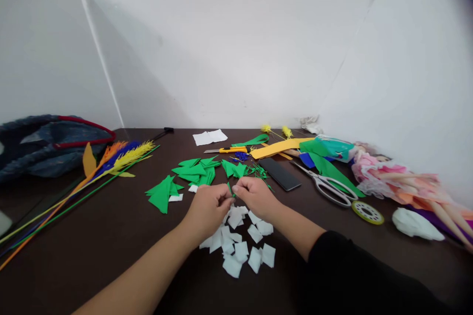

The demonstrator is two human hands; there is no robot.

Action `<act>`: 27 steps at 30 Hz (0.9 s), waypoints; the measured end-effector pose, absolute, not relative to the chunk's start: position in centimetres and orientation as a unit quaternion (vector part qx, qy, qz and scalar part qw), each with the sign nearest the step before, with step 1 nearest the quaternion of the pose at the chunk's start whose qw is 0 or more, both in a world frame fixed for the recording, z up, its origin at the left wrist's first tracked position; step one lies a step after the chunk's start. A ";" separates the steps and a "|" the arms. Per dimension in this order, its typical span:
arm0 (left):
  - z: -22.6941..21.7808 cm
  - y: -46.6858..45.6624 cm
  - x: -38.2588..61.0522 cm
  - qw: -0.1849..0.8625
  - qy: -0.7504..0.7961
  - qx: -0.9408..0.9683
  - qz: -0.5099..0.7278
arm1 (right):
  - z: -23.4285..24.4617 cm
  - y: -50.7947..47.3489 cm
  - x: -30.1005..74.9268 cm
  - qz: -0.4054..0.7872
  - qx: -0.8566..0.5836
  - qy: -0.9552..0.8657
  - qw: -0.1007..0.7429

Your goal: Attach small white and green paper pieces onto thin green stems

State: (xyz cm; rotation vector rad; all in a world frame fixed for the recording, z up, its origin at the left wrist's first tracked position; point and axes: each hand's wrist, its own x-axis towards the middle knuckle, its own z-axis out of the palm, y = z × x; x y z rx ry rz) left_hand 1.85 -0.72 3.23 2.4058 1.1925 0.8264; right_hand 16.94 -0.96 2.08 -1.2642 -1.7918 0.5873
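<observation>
My left hand [207,208] and my right hand [257,198] meet at the middle of the table, fingertips pinched close together. Between them shows a small green paper piece [229,188], mostly covered by the fingers. Many small white paper squares [241,250] lie loose under and in front of both hands. Beyond my left hand are piles of green paper triangles [195,171], with another group of green triangles [163,194] further left. Thin green shreds [258,171] lie just past my right hand.
A yellow utility knife [231,149], a black phone [280,174], scissors [328,187] and a tape roll [367,212] lie beyond and to the right. Dolls [406,177] are at far right. Paper flowers on long stems [111,162] and a denim bag [44,145] lie left.
</observation>
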 end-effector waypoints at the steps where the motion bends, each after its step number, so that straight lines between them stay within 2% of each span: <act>1: 3.2 -0.7 1.9 0.140 0.412 0.853 0.289 | 2.0 -1.0 17.0 0.244 -0.508 -0.710 0.422; 4: 3.2 -0.6 2.0 0.122 0.402 0.861 0.288 | 1.8 -0.8 17.4 0.294 -0.512 -0.683 0.429; 13: 4.1 -1.0 2.0 0.329 0.445 0.775 0.303 | 1.4 -0.6 18.9 0.473 -0.362 -0.621 0.509; 20: 3.7 -0.7 2.1 0.409 0.430 0.751 0.290 | 1.9 -1.1 18.3 0.347 -0.464 -0.649 0.494; 24: 3.8 -0.7 2.0 0.361 0.442 0.768 0.291 | 2.1 -1.2 18.2 0.242 -0.504 -0.679 0.476; 27: 4.0 -0.9 2.0 0.301 0.444 0.794 0.286 | 2.0 -1.2 18.2 0.217 -0.510 -0.685 0.473</act>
